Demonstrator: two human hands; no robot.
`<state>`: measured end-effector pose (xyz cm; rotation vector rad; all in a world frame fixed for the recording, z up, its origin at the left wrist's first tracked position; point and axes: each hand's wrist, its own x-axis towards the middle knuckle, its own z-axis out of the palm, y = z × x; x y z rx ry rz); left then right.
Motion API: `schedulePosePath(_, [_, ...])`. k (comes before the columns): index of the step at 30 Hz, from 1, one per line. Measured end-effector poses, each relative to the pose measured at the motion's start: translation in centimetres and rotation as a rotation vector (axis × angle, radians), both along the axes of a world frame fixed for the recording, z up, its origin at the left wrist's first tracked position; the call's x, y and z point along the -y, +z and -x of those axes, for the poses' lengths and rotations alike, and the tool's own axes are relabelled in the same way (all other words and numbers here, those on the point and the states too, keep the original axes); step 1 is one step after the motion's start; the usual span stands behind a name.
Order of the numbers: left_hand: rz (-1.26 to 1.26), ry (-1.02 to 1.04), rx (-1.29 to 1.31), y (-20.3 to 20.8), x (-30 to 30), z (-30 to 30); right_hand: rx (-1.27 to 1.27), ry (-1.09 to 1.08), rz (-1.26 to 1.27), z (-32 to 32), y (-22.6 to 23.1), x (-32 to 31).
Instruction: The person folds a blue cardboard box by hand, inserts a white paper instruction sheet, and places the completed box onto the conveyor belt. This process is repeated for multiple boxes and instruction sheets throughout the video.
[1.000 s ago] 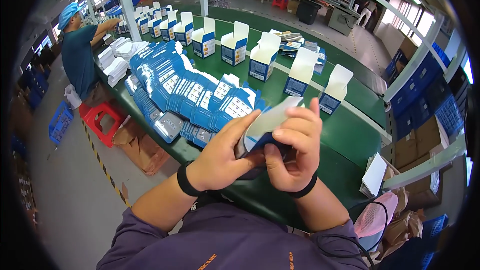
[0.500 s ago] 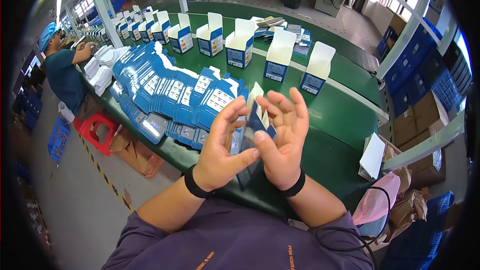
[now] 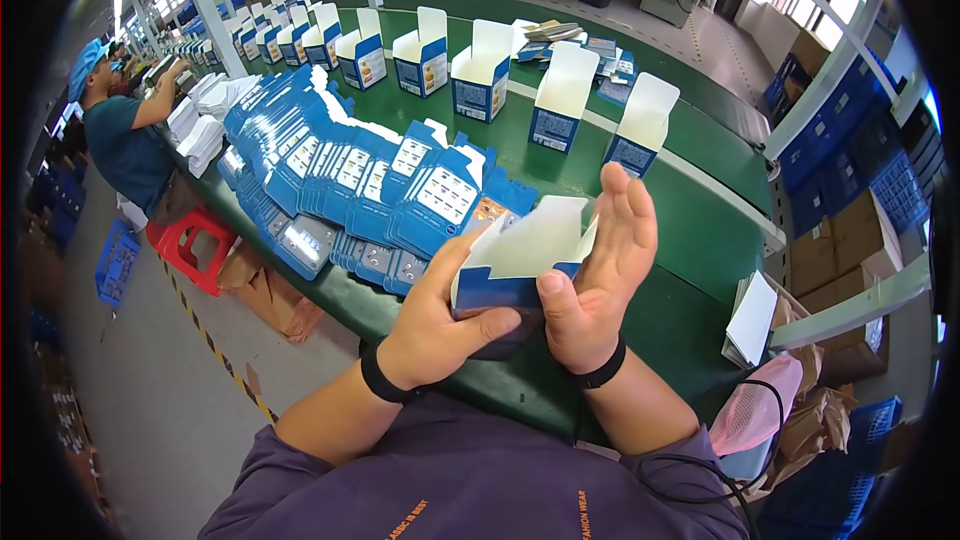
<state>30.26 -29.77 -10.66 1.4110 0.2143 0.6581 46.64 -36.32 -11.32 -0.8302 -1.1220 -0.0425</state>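
Note:
Between my hands is a small blue carton [image 3: 500, 290], squared out, with its white inner flaps standing up and its top uncovered. My left hand [image 3: 430, 325] is closed round its left side, thumb across the near face. Against the right side lies my right hand [image 3: 600, 285], its thumb on the near edge and its fingers stretched upward along a flap. Just left and beyond lies a fanned pile of flat blue cartons [image 3: 370, 180], printed in white. The carton's bottom is mostly hidden by my hands.
A row of erected cartons [image 3: 480, 90] with raised white lids runs along the green conveyor table [image 3: 690, 280]. Behind it lie loose flat cartons [image 3: 600, 60]. At left, a co-worker [image 3: 125, 140] works near a red stool [image 3: 195, 250]. White sheets [image 3: 750, 320] stand at the right edge.
The carton has gone from nearly flat to an opened square shape. My hands have spread apart around it, the right one moving right.

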Motion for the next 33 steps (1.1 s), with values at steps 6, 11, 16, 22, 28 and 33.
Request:
schedulePosePath(6, [-0.467, 0.232, 0.023, -1.7, -1.7, 0.8, -0.193, 0.321, 0.260, 1.9, 0.1, 1.4])
schedulePosePath(11, [-0.153, 0.313, 0.446, 0.2, 1.2, -0.7, -0.110, 0.518, 0.128, 3.2, -0.6, 1.8])
schedulePosePath(16, [-0.238, 0.418, 0.175, 0.4, 2.3, -0.5, -0.437, 0.447, 0.243, 4.6, 0.0, 3.1])
schedulePosePath(22, [-0.242, 0.328, 0.343, 1.0, 2.0, -1.1, -0.199, 0.338, 0.153, 3.5, 0.3, 2.6])
schedulePosePath(28, [-0.047, 0.494, 0.374, 1.3, 2.3, -1.0, -0.235, 0.491, 0.118, 3.1, 1.5, 1.5])
schedulePosePath(33, [-0.277, 0.451, 0.427, 0.4, 1.5, -0.9, -0.162, 0.353, 0.107, 3.6, 1.3, 2.1])
